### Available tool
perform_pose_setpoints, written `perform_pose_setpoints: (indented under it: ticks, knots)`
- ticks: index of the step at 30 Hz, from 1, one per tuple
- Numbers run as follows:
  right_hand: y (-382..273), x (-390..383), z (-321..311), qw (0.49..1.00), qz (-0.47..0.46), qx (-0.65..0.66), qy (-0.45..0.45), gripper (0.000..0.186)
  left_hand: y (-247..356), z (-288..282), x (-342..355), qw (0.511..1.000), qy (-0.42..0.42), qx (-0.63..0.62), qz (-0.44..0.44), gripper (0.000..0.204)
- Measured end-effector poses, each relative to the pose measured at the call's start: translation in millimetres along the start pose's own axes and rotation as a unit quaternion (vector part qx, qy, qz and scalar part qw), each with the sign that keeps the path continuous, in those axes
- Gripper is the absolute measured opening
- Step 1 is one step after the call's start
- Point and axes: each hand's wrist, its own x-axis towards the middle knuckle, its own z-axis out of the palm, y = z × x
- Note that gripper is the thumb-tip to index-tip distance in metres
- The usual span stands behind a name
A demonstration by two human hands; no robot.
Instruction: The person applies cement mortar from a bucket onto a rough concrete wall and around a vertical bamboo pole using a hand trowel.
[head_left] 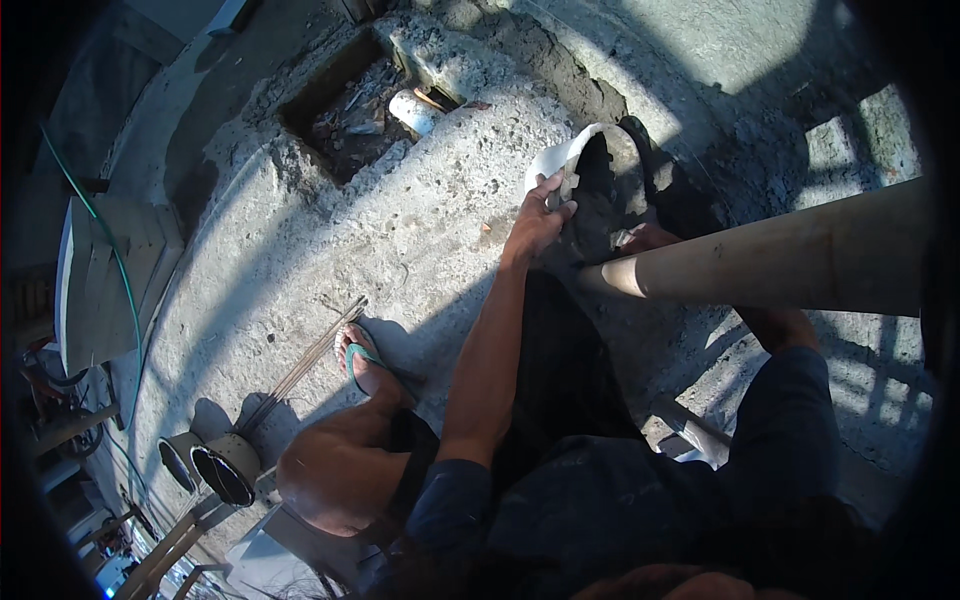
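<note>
On the floor (400, 240), my left hand (541, 215) holds a tipped bucket (622, 172); can't tell what my right hand (650, 238) holds. Muck (588, 225) seems left inside.

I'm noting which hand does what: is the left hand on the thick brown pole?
No, the left hand is on the rim of the white bucket, to the left of the thick brown pole.

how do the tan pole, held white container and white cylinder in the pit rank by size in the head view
1. Tan pole, though nearness to the camera may enlarge it
2. White container
3. White cylinder
</note>
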Motion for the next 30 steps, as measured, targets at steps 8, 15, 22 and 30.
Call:
perform_pose_setpoints:
  ticks: [8, 15, 22, 30]
  knots:
    - [-3, -46, 15, 0.968, 0.037, 0.231, 0.093, 0.021, -13, -4, 5, 0.992, 0.008, -0.101, 0.071, 0.060]
    - [30, -142, 77, 0.780, 0.099, 0.584, 0.201, 0.020, 4, -2, 5, 0.990, 0.004, -0.142, -0.006, 0.054]
    - [86, -240, 141, 0.707, 0.232, 0.509, 0.433, 0.018, 8, -6, 3, 0.989, -0.068, -0.131, -0.005, 0.058]
    - [147, -276, 151, 0.680, 0.480, -0.126, 0.540, 0.046, -5, -6, 10, 0.994, -0.026, -0.098, -0.048, 0.071]
